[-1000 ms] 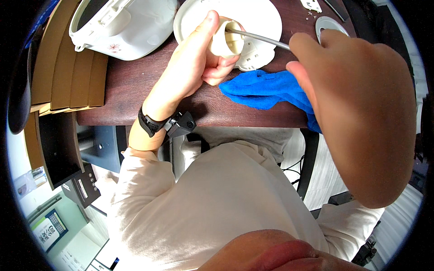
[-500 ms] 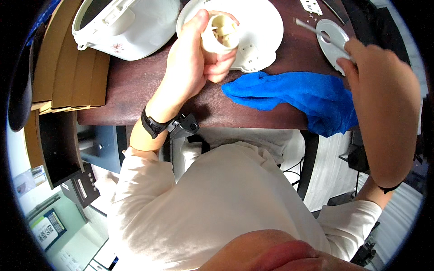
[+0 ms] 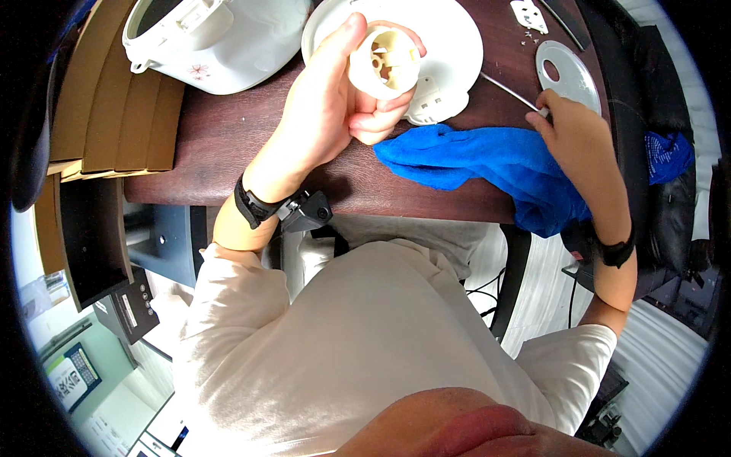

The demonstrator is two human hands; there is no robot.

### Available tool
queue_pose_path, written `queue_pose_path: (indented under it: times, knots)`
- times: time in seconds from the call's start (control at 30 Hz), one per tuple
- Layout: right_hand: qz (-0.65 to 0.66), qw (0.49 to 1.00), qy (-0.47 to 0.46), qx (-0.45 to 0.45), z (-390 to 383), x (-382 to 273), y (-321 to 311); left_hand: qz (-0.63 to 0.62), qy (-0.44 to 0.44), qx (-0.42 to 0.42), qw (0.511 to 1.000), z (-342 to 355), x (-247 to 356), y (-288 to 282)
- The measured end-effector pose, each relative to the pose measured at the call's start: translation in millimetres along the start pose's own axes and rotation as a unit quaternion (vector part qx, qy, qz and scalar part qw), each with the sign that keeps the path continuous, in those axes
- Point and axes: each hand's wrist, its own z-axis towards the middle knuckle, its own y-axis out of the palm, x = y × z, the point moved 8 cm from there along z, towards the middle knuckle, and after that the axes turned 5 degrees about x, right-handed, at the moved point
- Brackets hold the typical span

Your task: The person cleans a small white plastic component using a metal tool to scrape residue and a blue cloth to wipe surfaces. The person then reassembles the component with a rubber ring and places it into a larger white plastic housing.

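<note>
My left hand [image 3: 335,103] is closed around a round cream plastic part [image 3: 386,65], cup-shaped with ribs inside, its open side facing up. It is held above a white rounded plastic cover [image 3: 453,46] on the table. On the right, my right hand [image 3: 575,129] grips a thin screwdriver [image 3: 512,92]; its shaft points up and left, the tip apart from the cream part, and the handle is mostly hidden in my fingers. Just beyond that hand lies a pale disc [image 3: 582,75] with a round hole. A blue cloth [image 3: 480,156] is bunched between my hands, near the table's front edge.
A white appliance body [image 3: 255,49] with a flower print stands at the back left, beside stacked brown cardboard [image 3: 114,122]. At the back right are a small white plate [image 3: 528,15], several tiny screws [image 3: 531,36] and a dark bar [image 3: 562,24]. A black seat [image 3: 647,91] is beyond the table's right edge.
My right hand has come down and left from the right edge, bringing the screwdriver nearer the left hand and off the disc. The cream part has tilted slightly and shows more of its inside.
</note>
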Motion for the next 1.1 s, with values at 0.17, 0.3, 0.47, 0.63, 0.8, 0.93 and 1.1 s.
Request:
queue_pose_path:
  times: [0.17, 0.3, 0.47, 0.63, 0.8, 0.93, 1.1]
  knots:
    - [0.044, 0.999, 0.005, -0.027, 1, 2, 29, -0.022, 0.001, -0.009, 1.0, 2, 1, 3]
    - [0.038, 0.998, -0.026, 0.035, -1, 1, 33, -0.025, 0.0, -0.009, 1.0, 2, 1, 2]
    - [0.186, 0.963, -0.119, 0.151, -3, -59, -23, -0.019, 0.005, -0.002, 1.0, 0, 0, 1]
    - [0.243, 0.933, -0.258, 0.067, -33, -148, -9, -0.028, 0.003, -0.004, 1.0, 3, 0, 0]
    - [0.202, 0.949, -0.232, 0.07, -29, -155, 20, 0.0, 0.01, 0.005, 1.0, 1, 2, -1]
    - [0.161, 0.933, -0.307, 0.094, -35, -162, 27, 0.002, 0.011, 0.005, 1.0, 2, 1, -3]
    - [0.407, 0.898, -0.136, 0.102, -29, -106, -21, 0.098, -0.002, 0.025, 0.995, 4, -4, -4]
